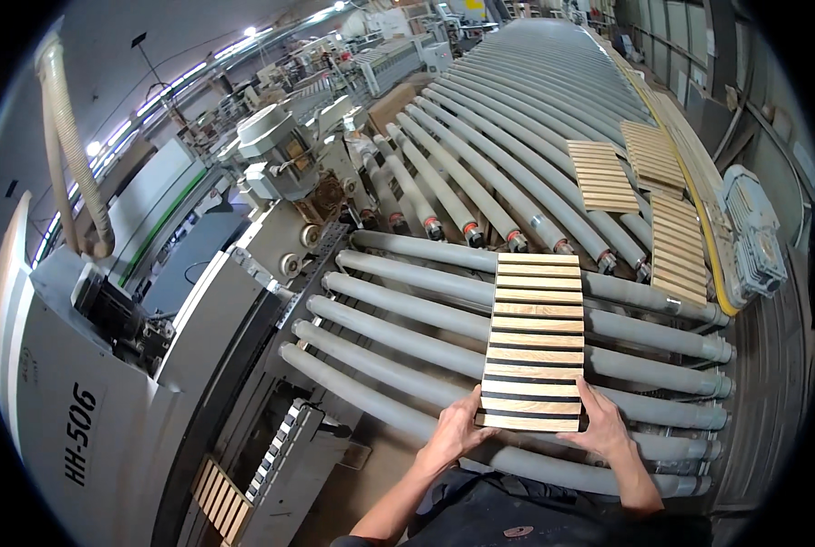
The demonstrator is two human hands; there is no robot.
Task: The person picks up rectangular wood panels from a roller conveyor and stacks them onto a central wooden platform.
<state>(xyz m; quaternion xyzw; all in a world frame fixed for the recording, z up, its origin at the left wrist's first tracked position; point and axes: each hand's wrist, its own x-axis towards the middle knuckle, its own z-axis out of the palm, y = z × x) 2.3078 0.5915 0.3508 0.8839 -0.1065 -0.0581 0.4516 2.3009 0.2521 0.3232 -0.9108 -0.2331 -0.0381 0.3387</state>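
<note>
left hand [455, 427] grips the near left corner of the slatted wood panel [533, 342], fingers curled over its near edge, thumb along the side. right hand [601, 421] lies flat against the near right edge, fingers spread, clasping the same panel. both hands sit at the near end, about equally close; the panel runs directly away from them, long axis near to far, slats crossing it left to right.

panel: pale wood strips with dark gaps between, flat, rectangular, resting across the grey conveyor rollers [398, 356]. rollers are smooth, matte tubes, lying left to right here, fanning into a curve farther off.

left: pale grey machine housing [107, 401], a ribbed hose [70, 146] rising above it, a small stack of slatted pieces [222, 497] low by the housing.

far right: three more slatted panels [603, 175] [653, 153] [679, 248] on the rollers, well apart from the hands; a grey motor [752, 232] beside them
</note>
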